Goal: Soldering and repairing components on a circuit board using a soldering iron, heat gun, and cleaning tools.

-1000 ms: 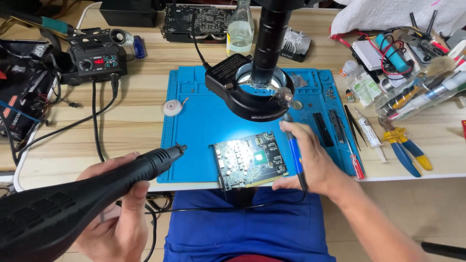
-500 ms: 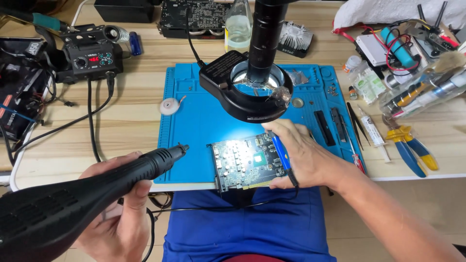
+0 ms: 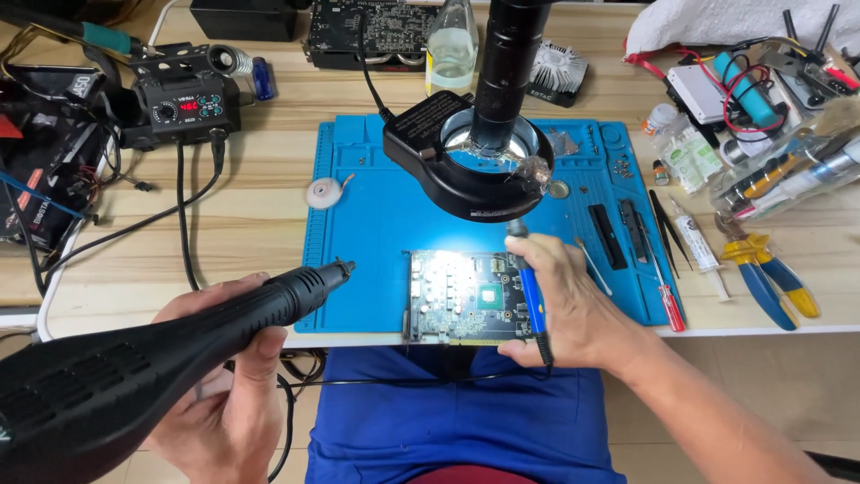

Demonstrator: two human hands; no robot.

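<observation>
The right hand (image 3: 573,309) has slid leftward, pinching a slim blue iron (image 3: 530,291); left hand (image 3: 224,394) grips matte black heat gun (image 3: 152,358).

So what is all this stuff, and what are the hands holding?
The picture comes from a camera on a person's head, looking down at their own two hands at a wooden workbench. The left hand holds a big black hot air gun, its metal tip pointing toward the blue mat. The right hand holds a thin blue soldering iron over a green circuit board at the mat's near edge. Above the board hangs a black ring light around a microscope tube. At the right lie yellow and blue pliers, at the left a black control box.
</observation>
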